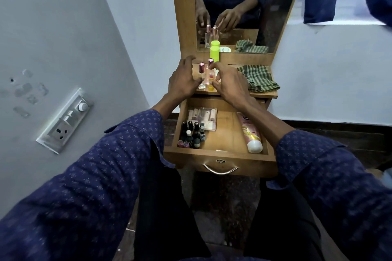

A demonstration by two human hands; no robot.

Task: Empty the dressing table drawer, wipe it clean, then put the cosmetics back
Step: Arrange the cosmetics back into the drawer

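Head view: a person in blue patterned sleeves reaches both hands over a wooden dressing table with a mirror [244, 6].
Left hand [183, 78]: fingers spread and loosely curved, hovering at the left of the small bottles on the surface [265, 93]; it seems to grip nothing, though the fingertips near the clear bottle are blurred.
Right hand [230, 85]: thumb and fingers curved wide round the right side of the same bottle group, with no bottle plainly gripped.
Perfume bottles: a clear one with a pink cap [201, 75] and a second pink-capped one [210, 70] stand upright between the two hands.
Green-capped bottle [214, 54]: upright behind them, close to the mirror.
Striped cloth [259, 78]: bunched on the right part of the surface.
Drawer [220, 157]: pulled open below the surface, metal handle at its front.
Nail polish bottles [192, 133]: clustered upright in the drawer's front left corner.
Clear pouch [204, 117]: lies behind them, holding small tubes.
Pink tube [250, 131]: lies along the drawer's right side, white cap toward the front.
Switch panel [64, 121]: on the wall to the left.
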